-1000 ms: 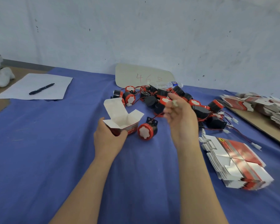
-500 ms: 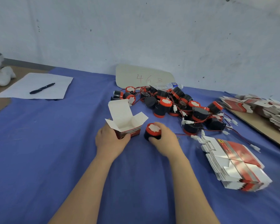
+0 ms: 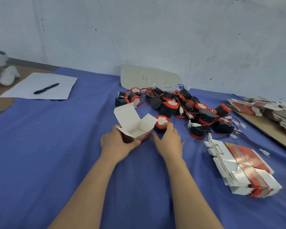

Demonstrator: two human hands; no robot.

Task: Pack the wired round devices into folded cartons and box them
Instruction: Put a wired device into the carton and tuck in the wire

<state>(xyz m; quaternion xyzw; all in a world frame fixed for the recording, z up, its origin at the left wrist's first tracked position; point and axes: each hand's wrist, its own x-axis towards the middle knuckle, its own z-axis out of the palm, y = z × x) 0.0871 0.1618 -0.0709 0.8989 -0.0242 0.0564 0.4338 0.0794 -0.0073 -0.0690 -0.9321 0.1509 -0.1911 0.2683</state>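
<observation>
Open carton (image 3: 135, 128), flaps up, standing on the blue surface (image 3: 56, 146); left hand (image 3: 119, 144) curled round its near side. Just right of the carton, one round device (image 3: 161, 123), white face up, gripped by the right hand (image 3: 168, 141) with curled fingers. Beyond the carton to the right, a heap of wired devices (image 3: 188, 109); well right of the carton, a stack of flat cartons (image 3: 243, 169).

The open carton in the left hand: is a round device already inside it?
No, the carton's white inside shows bare, and the right hand grips the device beside it.
</observation>
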